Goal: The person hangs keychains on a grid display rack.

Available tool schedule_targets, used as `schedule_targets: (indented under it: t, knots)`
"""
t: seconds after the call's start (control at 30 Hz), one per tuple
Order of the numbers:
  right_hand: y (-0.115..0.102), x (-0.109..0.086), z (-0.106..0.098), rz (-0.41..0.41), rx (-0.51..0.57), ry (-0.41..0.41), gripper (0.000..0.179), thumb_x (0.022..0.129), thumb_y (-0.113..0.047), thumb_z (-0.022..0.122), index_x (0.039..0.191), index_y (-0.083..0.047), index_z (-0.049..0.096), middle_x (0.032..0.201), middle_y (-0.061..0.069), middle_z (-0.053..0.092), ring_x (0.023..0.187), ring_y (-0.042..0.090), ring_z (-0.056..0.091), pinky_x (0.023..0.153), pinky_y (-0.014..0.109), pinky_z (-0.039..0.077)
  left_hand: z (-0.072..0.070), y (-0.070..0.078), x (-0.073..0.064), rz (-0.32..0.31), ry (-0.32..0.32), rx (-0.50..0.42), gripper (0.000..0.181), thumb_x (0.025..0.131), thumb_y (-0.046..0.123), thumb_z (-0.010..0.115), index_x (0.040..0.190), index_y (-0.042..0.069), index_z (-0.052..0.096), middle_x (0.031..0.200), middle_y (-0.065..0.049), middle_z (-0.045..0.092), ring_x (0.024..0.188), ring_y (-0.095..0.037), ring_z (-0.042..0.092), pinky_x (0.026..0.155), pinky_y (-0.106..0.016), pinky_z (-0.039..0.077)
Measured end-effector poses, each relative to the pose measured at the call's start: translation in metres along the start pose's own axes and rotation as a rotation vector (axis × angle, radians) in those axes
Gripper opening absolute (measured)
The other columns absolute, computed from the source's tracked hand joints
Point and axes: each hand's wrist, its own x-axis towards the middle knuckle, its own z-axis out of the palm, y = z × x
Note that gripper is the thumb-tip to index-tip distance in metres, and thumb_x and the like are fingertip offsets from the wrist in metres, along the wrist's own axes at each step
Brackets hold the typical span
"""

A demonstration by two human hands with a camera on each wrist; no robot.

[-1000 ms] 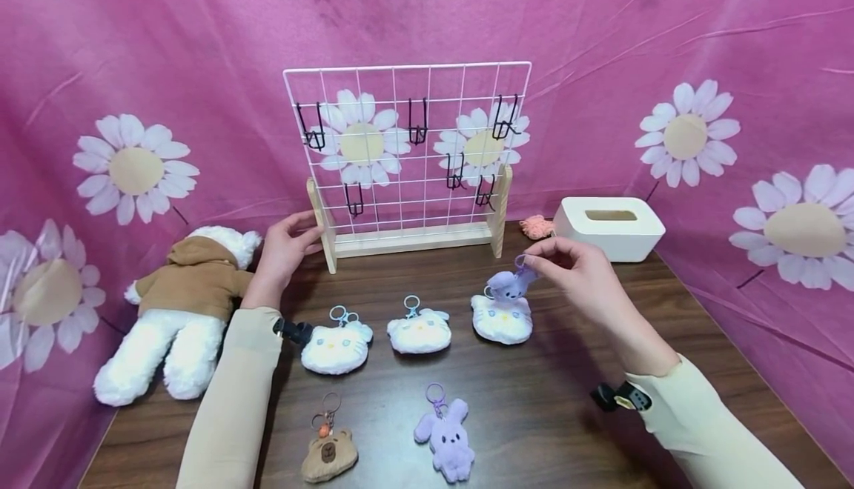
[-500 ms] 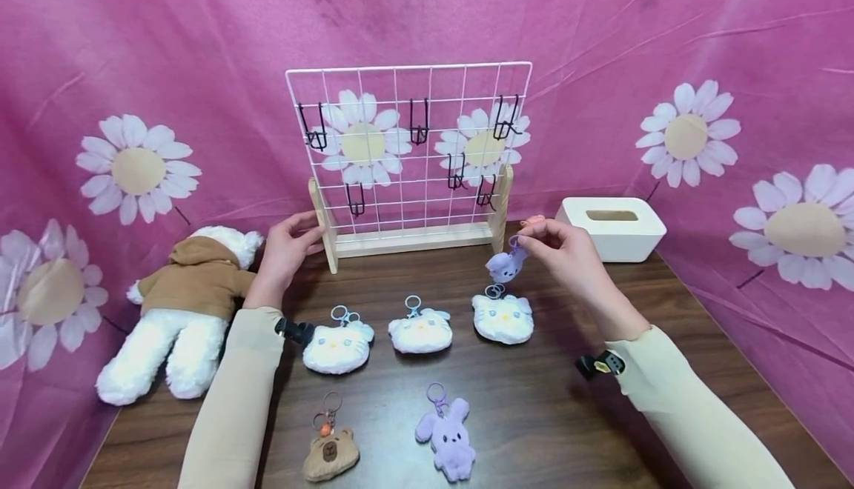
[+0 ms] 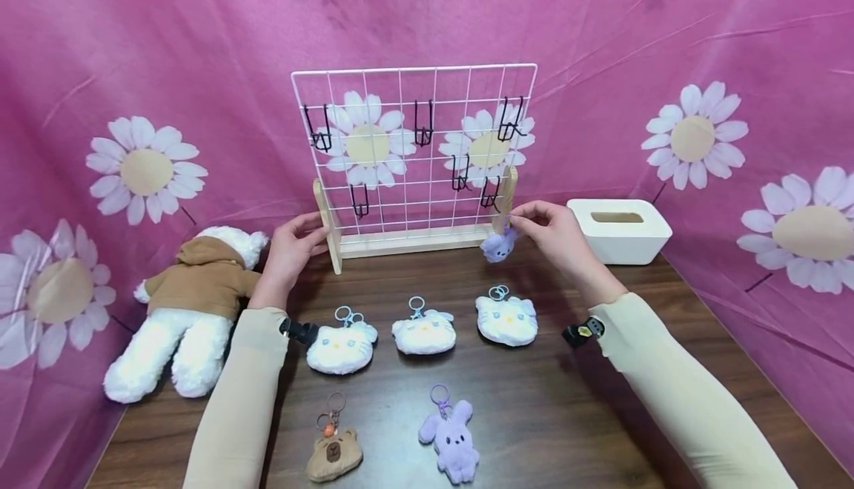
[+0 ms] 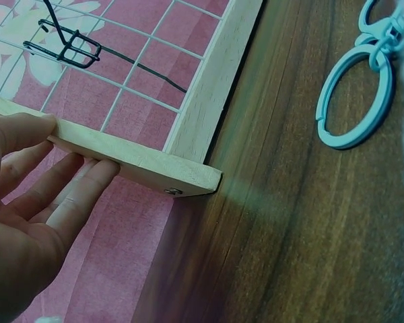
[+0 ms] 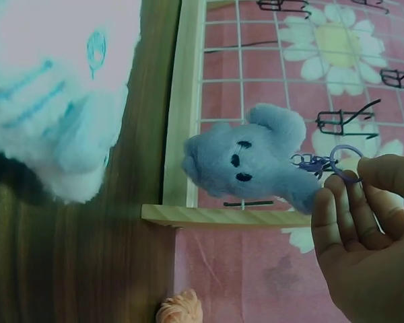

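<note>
Hooks (image 3: pixel 423 135) on the wire rack (image 3: pixel 414 69) carry nothing, so the work looks barely begun: one purple rabbit (image 3: pixel 498 246) is off the table, its ring (image 5: pixel 332 160) pinched between thumb and fingertips of the right hand (image 3: pixel 557 241). It hangs just left of those fingers, before the rack's near corner — whether it touches the wood I cannot tell. The left hand (image 3: pixel 290 252) grips the opposite end of the wooden stand (image 3: pixel 414 241) between thumb and fingers. Three white cat faces (image 3: pixel 424 333), a brown bear face (image 3: pixel 335 456) and a second rabbit (image 3: pixel 457 444) lie nearer the person, between the forearms, on the dark wood table (image 3: pixel 534 400). A big plush toy (image 3: pixel 200 281) lies left of the left hand, a tissue box (image 3: pixel 620 237) stands right of the right — and pink flowered cloth (image 3: pixel 587 44) hangs beyond both.
</note>
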Motion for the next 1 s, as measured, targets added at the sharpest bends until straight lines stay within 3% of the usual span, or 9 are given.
schedule_targets:
  t: [0.3,0.5,0.73,1.0]
  knots:
    - [0.002,0.016,0.004,0.058,0.097,-0.025,0.029,0.111,-0.022,0.073,0.127,0.002,0.078,0.117,0.010,0.079,0.092,0.003,0.070,0.079,0.011,0.063,0.001,0.002,0.001,0.003,0.000,0.009,0.051,0.113,0.012,0.066,0.160,-0.005,0.056,0.154,-0.034,0.060,0.105,0.000,0.074,0.098,-0.024,0.070]
    - [0.001,0.025,0.010,0.109,0.027,-0.041,0.029,0.112,-0.029,0.072,0.128,-0.006,0.080,0.126,0.011,0.080,0.102,0.014,0.075,0.083,0.012,0.063,0.001,0.002,0.000,-0.007,0.008,0.015,0.050,0.113,0.011,0.066,0.160,-0.005,0.056,0.153,-0.033,0.061,0.103,-0.002,0.075,0.099,-0.026,0.070]
    - [0.002,0.032,0.016,0.100,0.111,-0.076,0.031,0.113,-0.020,0.070,0.132,0.003,0.076,0.133,0.021,0.076,0.093,0.003,0.072,0.087,0.016,0.067,0.003,0.001,-0.001,0.000,0.007,0.010,0.050,0.113,0.012,0.066,0.160,-0.005,0.056,0.153,-0.033,0.061,0.107,-0.007,0.076,0.098,-0.024,0.070]
    - [0.006,0.039,0.023,0.109,0.072,-0.054,0.026,0.112,-0.019,0.071,0.128,0.001,0.077,0.126,0.022,0.078,0.093,0.006,0.069,0.081,0.015,0.064,0.002,0.001,0.000,-0.004,0.007,0.014,0.051,0.114,0.011,0.065,0.160,-0.005,0.056,0.155,-0.035,0.060,0.107,-0.004,0.075,0.100,-0.026,0.070]
